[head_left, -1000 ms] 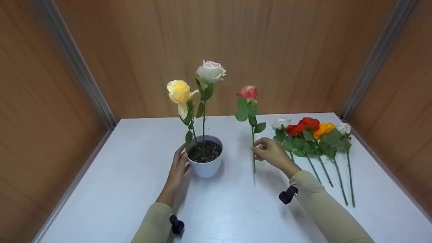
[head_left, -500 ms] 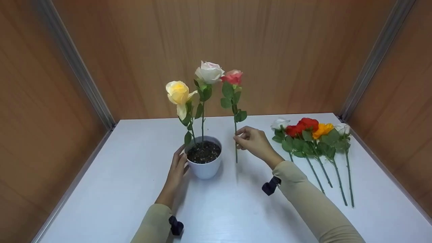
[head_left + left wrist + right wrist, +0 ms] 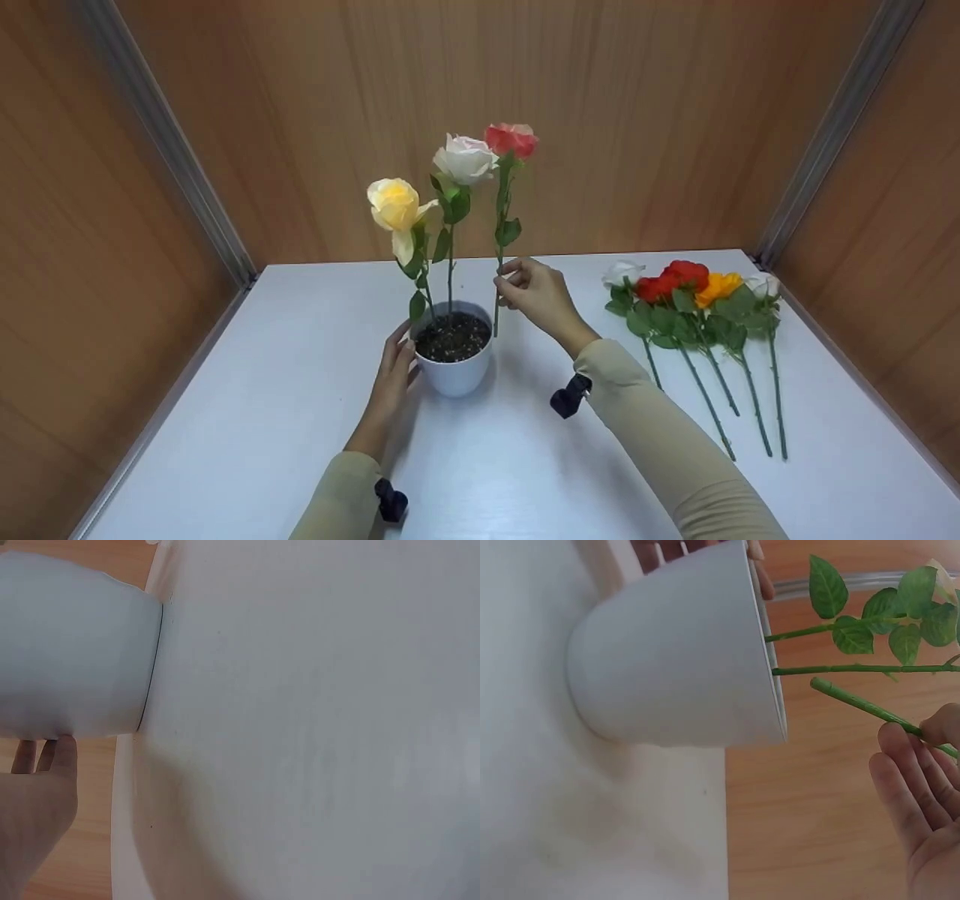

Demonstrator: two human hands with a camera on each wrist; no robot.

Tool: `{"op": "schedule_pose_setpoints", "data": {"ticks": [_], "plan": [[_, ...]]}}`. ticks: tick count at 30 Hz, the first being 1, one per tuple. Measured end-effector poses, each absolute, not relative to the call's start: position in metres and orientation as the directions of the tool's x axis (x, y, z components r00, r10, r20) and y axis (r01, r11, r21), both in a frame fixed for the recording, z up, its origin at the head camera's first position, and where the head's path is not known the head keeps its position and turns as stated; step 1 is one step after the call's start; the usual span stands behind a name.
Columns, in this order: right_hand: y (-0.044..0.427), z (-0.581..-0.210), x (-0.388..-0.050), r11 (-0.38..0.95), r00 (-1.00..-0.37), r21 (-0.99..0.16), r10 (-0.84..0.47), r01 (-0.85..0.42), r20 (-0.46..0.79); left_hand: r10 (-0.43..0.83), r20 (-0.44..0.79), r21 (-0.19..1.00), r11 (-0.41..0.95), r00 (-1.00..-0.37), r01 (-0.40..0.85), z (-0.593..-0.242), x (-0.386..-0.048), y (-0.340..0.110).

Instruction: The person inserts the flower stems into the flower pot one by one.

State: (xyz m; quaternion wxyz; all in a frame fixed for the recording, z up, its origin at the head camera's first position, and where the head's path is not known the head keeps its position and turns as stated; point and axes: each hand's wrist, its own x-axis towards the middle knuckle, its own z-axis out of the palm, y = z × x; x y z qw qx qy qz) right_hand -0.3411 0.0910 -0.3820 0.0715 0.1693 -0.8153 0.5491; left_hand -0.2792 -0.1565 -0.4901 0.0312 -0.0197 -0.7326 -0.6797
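A white flower pot with dark soil stands upright on the table. A yellow rose and a taller white rose stand in the soil. My left hand rests against the pot's left side, its fingers touching the wall. Between thumb and fingers my right hand pinches the stem of a coral-pink rose, bloom up. In the right wrist view, the cut end of that stem is above the rim, apart from the pot.
Several loose roses, white, red and orange, lie on the white table at the right, stems towards the front. A wooden back wall and side walls surround the table.
My right hand has carried the coral-pink rose left and up, from over the table to the pot's right rim. My left hand has stayed at the pot.
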Motion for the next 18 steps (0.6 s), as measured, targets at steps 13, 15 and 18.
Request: {"op": "schedule_pose_setpoints", "data": {"ticks": [13,15,18], "plan": [[0.068,-0.393,-0.345,0.369,-0.885,-0.806,-0.243,-0.463,0.397,-0.009,0.100,0.992,0.075,-0.995,0.099,-0.490,-0.277,-0.157],[0.066,-0.396,-0.345,0.369,-0.884,-0.804,-0.247,-0.466,0.398,-0.011,0.110,0.992,0.069,-0.994,0.109,-0.491,-0.276,-0.157],[0.064,-0.400,-0.345,0.375,-0.876,-0.793,-0.250,-0.480,0.413,-0.015,0.115,0.991,0.064,-0.993,0.114,-0.491,-0.275,-0.156]]}}
